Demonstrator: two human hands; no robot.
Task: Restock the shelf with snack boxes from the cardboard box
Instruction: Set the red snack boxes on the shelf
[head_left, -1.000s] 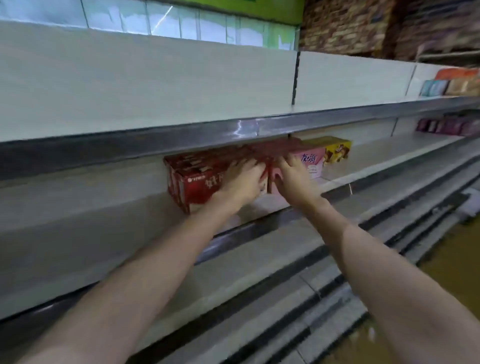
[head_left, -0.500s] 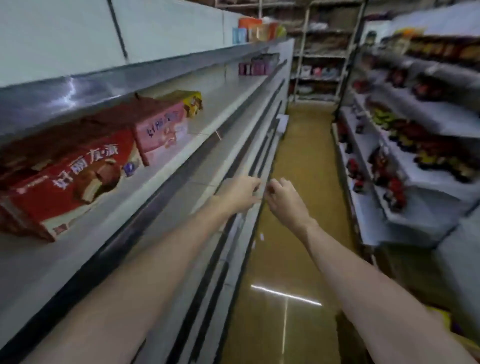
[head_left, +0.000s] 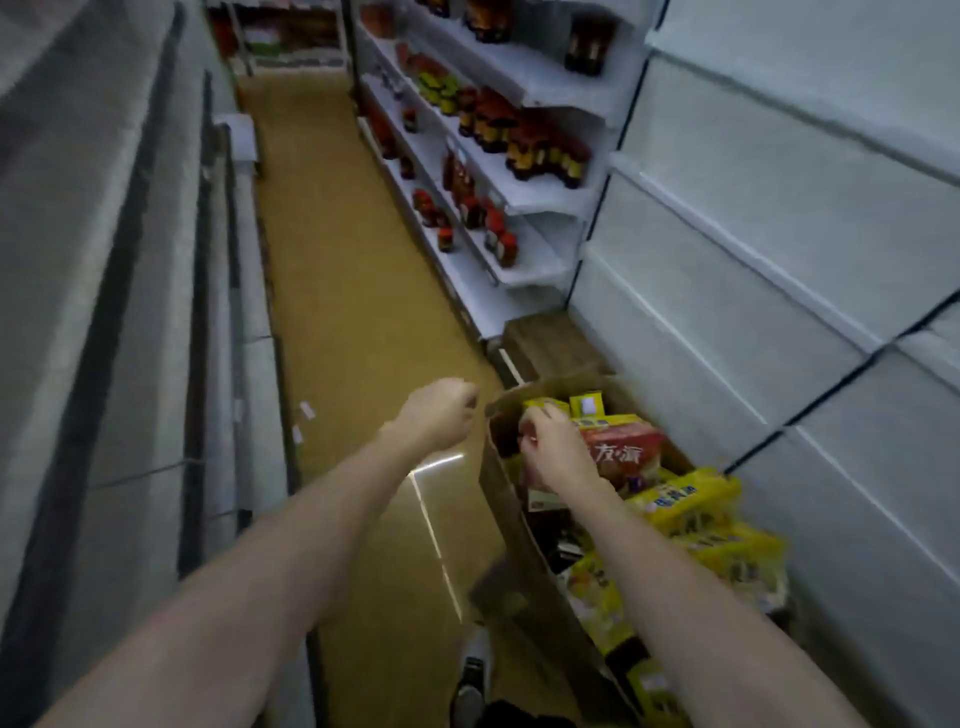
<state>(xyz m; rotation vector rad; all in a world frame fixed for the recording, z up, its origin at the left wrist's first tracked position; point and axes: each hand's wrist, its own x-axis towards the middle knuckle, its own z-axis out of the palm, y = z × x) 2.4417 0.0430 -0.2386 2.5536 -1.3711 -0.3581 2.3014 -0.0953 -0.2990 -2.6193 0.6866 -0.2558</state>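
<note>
Cardboard box (head_left: 511, 525) sits on the aisle floor (head_left: 353, 291), hard against the base of the white shelving on the right (head_left: 779, 291). It's packed with yellow snack packs (head_left: 691, 501) and a red snack box (head_left: 626, 449) with white characters near the far end; more yellow boxes (head_left: 584, 404) behind that. Right hand (head_left: 553, 449) is down in the box, fingers curled at the near edge of the red snack box; looks like contact, but whether it's actually gripped I cannot tell, blur and the hand itself hide it. Left hand (head_left: 441, 418) hangs over the floor just left of the box's rim, fingers curled in loosely, holding nothing. Grey shelf (head_left: 156, 312) runs down the left side of the aisle. Dark bottles and red-capped jars (head_left: 498, 150) on the far right shelves. One shoe (head_left: 472, 675) at the bottom edge.
</note>
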